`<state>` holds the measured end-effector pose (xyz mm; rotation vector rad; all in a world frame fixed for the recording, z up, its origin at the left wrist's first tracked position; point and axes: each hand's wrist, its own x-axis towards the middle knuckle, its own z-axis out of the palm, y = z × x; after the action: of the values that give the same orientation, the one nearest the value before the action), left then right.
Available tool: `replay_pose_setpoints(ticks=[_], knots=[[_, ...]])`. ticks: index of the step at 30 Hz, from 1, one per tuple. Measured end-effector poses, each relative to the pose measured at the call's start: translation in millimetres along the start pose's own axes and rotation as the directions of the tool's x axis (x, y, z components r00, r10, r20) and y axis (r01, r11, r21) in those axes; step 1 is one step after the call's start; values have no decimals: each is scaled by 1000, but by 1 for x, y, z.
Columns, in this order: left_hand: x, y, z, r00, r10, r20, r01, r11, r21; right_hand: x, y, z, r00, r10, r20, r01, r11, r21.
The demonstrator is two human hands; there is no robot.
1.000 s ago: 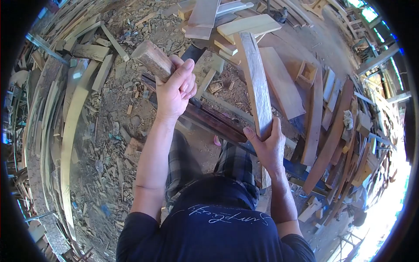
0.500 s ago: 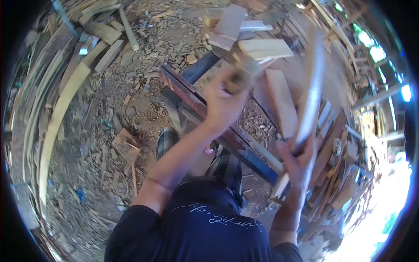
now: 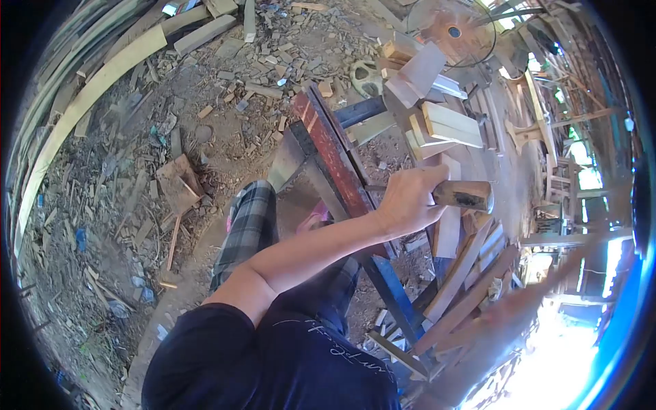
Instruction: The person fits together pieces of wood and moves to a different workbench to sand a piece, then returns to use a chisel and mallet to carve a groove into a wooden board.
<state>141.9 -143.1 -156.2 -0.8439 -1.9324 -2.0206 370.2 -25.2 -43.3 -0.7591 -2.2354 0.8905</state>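
Observation:
My left hand [image 3: 408, 199] is closed around a wooden-handled tool [image 3: 466, 196], its thick, worn butt pointing right. A short dark, thin piece shows on the other side of the fist; I cannot make out its kind. Below and left of the hand slants a narrow bench beam [image 3: 335, 154], reddish at its upper end and dark blue lower down. My right hand is out of view. A long wooden piece [image 3: 526, 311], smeared by motion, crosses the lower right; what holds it does not show.
Cut boards [image 3: 451, 126] are stacked beyond the bench, near a round fan [image 3: 454, 32]. More planks [image 3: 459, 270] lean at the right. Wood offcuts and chips cover the ground. Long curved strips [image 3: 89, 106] lie at the left, and a wooden dustpan-like piece [image 3: 180, 184] is on the ground.
My left hand has moved right with the wooden-handled tool. My right hand, which held a long wooden piece upright, has left the view. The camera view has turned to the right.

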Motion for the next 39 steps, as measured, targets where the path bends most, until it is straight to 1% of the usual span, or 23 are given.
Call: replay_pose_setpoints(ticks=[2, 4, 5, 6, 7, 8, 9, 11, 12, 15, 16, 18, 19, 21, 22, 23, 28, 30, 32, 33, 34, 37, 39], knots=[[-2, 0, 1, 1000, -1, 10, 1, 1000, -16, 2, 9, -25, 981, -88, -174, 116, 980, 159], [-2, 0, 1, 1000, 21, -4, -21, 1000, -2, -6, 18, -23, 965, -76, -252, 134, 966, 222], [-1, 0, 1, 1000, 23, -10, -23, 1000, -8, -12, 17, -4, 978, -37, -207, 74, 982, 176], [-1, 0, 1, 999, 15, -29, -15, 1000, -18, -17, 16, 20, 995, -13, -96, 17, 999, 40], [-1, 0, 1, 999, 7, -37, -8, 1000, -28, -21, 6, 35, 995, 45, 91, -30, 987, -158], [-1, 1, 1, 999, 13, -35, -14, 999, -32, -15, -1, 37, 971, 114, 208, -48, 954, -295], [1, 0, -1, 999, 15, -35, -16, 1000, -24, -5, -11, 28, 956, 153, 249, -63, 940, -336], [-2, -1, -2, 1000, -4, -25, 4, 1000, -18, -3, -4, -1, 991, -131, 20, 131, 991, 26], [-2, -1, -1, 999, -8, -35, 8, 1000, -10, 0, 1, -12, 992, -122, 21, 121, 992, 20], [-3, -2, 3, 998, -3, -56, 2, 1000, -19, -2, 11, -7, 985, -100, -141, 115, 988, 104], [-2, -2, 3, 998, -2, -67, 0, 1000, -25, -7, 12, 12, 992, -66, -106, 72, 996, 54], [2, -3, 1, 997, -34, -75, 31, 999, -37, -16, 4, 45, 987, 42, 153, -5, 971, -238], [4, -4, 1, 994, -76, -80, 72, 996, -53, -11, -1, 44, 975, 93, 200, -31, 956, -292], [6, -2, -2, 994, -64, -88, 61, 998, -34, 0, -4, 26, 988, 156, -5, -156, 984, -88], [3, -2, -3, 995, -55, -80, 53, 998, -18, 1, -1, 17, 988, -32, -154, 55, 987, 150], [1, -2, -2, 995, -63, -73, 62, 998, -20, -2, 3, 18, 988, -22, -154, 45, 988, 146], [6, -2, 2, 989, -61, -133, 53, 997, -63, -14, 20, 72, 982, -101, 161, 116, 989, -88], [9, -3, -5, 988, -69, -135, 58, 995, -87, -14, 19, 72, 968, -112, 224, 143, 981, -129], [9, -4, -12, 985, -98, -144, 84, 991, -101, -17, 11, 55, 950, 153, 273, -205, 964, 172], [8, -3, -13, 987, -84, -135, 71, 992, -100, -26, -3, 69, 975, 198, 97, -219, 916, 336], [9, -1, -13, 990, -64, -122, 52, 993, -103, -29, -2, 77, 974, 209, 90, -227, 914, 338], [12, 1, -13, 990, -103, -101, 78, 971, -224, -29, 10, 103, 938, 295, 181, -312, 947, 72], [13, 5, -16, 992, -112, -56, 96, 968, -233, -23, 53, 138, 979, 37, 198, -28, 998, -49]])
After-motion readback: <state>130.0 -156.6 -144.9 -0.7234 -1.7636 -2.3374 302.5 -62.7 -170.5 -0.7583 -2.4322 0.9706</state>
